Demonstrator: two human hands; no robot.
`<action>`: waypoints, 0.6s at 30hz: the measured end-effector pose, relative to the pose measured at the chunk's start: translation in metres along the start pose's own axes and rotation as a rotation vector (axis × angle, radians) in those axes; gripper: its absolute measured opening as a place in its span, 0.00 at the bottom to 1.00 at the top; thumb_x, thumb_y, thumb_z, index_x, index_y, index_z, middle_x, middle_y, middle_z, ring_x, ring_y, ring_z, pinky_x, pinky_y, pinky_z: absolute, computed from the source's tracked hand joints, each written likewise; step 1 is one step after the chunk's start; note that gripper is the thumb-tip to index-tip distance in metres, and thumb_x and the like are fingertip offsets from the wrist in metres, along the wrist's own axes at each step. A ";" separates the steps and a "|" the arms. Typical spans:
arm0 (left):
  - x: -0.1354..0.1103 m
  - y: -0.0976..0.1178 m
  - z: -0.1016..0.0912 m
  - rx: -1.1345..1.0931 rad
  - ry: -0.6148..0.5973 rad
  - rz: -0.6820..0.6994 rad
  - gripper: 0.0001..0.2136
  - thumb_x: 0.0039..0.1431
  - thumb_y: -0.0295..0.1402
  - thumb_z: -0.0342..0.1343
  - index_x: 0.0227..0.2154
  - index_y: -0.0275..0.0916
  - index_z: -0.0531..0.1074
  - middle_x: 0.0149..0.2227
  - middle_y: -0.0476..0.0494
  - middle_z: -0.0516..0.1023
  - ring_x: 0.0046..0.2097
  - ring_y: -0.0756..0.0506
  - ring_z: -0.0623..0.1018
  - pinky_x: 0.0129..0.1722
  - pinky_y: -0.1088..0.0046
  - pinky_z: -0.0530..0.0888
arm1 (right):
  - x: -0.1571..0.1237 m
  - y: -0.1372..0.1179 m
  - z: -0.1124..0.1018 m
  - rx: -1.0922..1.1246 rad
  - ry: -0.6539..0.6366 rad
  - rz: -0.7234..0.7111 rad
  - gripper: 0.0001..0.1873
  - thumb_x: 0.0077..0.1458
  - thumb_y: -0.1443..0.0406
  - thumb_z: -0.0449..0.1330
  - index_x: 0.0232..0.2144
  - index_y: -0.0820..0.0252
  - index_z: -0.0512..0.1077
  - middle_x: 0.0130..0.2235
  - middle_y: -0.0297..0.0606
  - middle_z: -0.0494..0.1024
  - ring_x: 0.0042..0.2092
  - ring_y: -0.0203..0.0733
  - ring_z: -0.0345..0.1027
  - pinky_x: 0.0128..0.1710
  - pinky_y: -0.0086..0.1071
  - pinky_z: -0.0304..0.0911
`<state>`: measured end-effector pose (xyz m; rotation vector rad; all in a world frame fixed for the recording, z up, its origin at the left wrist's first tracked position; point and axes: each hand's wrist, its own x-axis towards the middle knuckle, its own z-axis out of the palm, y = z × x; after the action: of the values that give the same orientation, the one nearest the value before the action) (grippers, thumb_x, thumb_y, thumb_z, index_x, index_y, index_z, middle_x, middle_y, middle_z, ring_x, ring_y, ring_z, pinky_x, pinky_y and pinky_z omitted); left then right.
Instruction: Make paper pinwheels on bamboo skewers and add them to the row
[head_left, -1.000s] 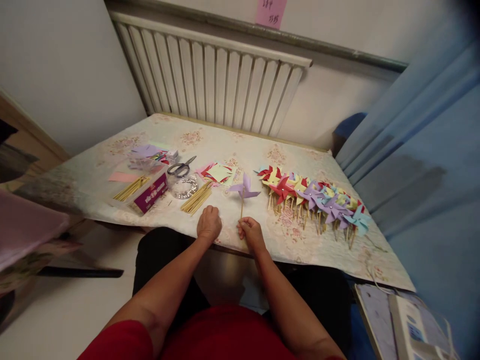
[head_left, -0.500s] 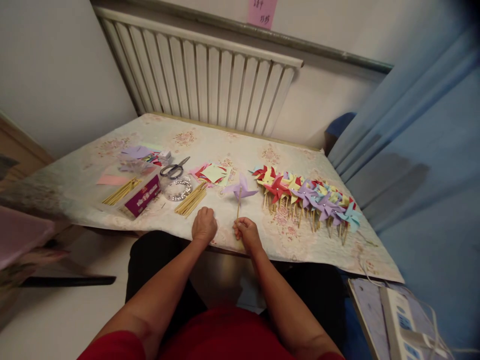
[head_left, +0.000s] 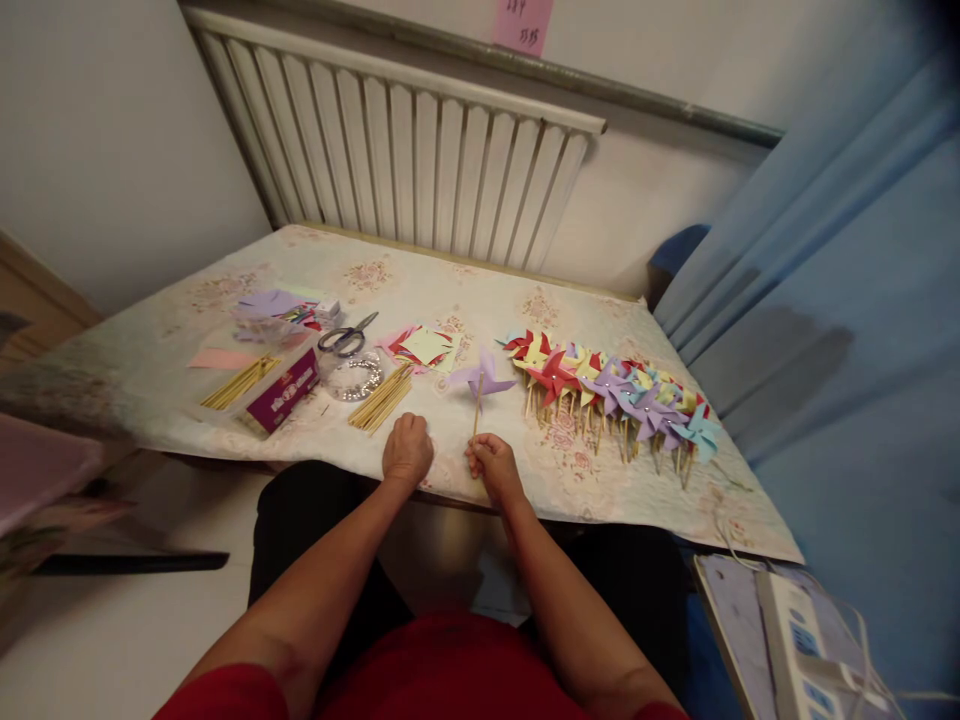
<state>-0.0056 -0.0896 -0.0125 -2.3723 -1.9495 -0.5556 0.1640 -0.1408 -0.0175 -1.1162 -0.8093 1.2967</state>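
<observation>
Perhaps a slack pinch would drop the purple pinwheel, clamped by its stick in the right hand's fingers over the desk. The left hand curls, contents hidden; nudging could scatter the nearby sticks.

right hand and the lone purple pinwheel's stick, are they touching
Touching: the head view shows the right hand closed around the stick, which emerges above it.

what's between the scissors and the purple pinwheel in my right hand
The head view shows a pile of coloured paper pieces between the scissors and the held purple pinwheel.
</observation>
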 end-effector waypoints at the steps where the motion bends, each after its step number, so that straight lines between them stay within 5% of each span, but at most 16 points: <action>1: 0.000 0.000 0.000 0.001 0.001 -0.002 0.07 0.62 0.26 0.47 0.35 0.37 0.71 0.40 0.36 0.71 0.45 0.40 0.70 0.44 0.64 0.68 | 0.000 0.000 0.000 0.002 0.000 0.001 0.08 0.44 0.62 0.62 0.29 0.60 0.70 0.24 0.31 0.75 0.19 0.30 0.61 0.16 0.24 0.55; 18: -0.001 0.001 -0.003 0.001 -0.015 -0.005 0.08 0.62 0.26 0.47 0.36 0.37 0.71 0.41 0.36 0.70 0.46 0.40 0.70 0.44 0.64 0.68 | -0.001 -0.002 0.000 0.057 -0.004 0.025 0.09 0.43 0.62 0.63 0.28 0.59 0.70 0.24 0.31 0.74 0.20 0.30 0.60 0.16 0.24 0.55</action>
<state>-0.0059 -0.0915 -0.0103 -2.3792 -1.9620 -0.5386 0.1645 -0.1419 -0.0153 -1.0812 -0.7590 1.3352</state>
